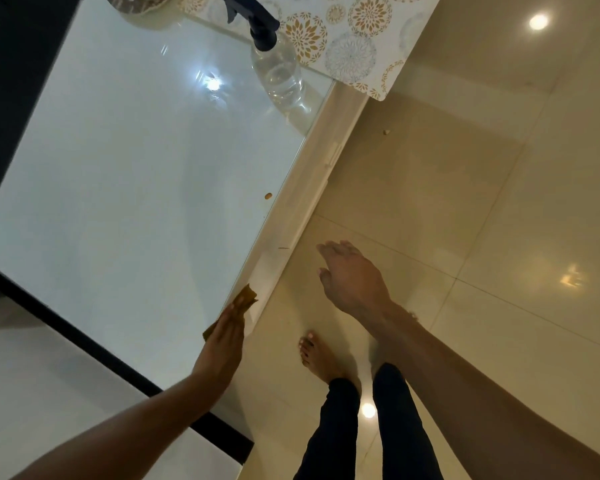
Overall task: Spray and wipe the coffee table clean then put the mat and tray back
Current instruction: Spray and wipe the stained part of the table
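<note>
1. Nearest the camera, two bare forearms are seen entering from 6 o'clock; dark trouser legs and a bare foot (317, 356) are seen on the tiled floor (465, 202) between them.
2. Left hand (222, 336): fingers are laid straight and flat on a brown cloth (240, 304), which is pressed onto the coffee table (136, 174) at its near right edge, about 6 o'clock of the tabletop. Nothing is curled round the cloth as far as can be seen.
3. Right hand (349, 275): held open over the floor just off the table's right edge, fingers relaxed, nothing held.
4. Step judged: wiping stage is in hand; the glass top is bare over most of its area, spraying looks done or paused.
5. A small brown crumb (268, 195) is left on the glass near the right edge, at about 1 o'clock from the cloth; a second speck (386, 132) lies on the floor.
6. Next move, as judged: the cloth would need to be swept up along the right edge to catch the crumb, possibly into the waiting right hand.
7. Spray bottle (279, 69), clear with black trigger, stands at 12 o'clock near the far right corner.
8. Mat (354, 50), floral-patterned, lies at 1 o'clock overhanging the far corner; tray (136, 3) is partly cut off at 11 o'clock. Both are not yet put back.
9. Writing or brands: none readable on bottle, mat or cloth.
</note>
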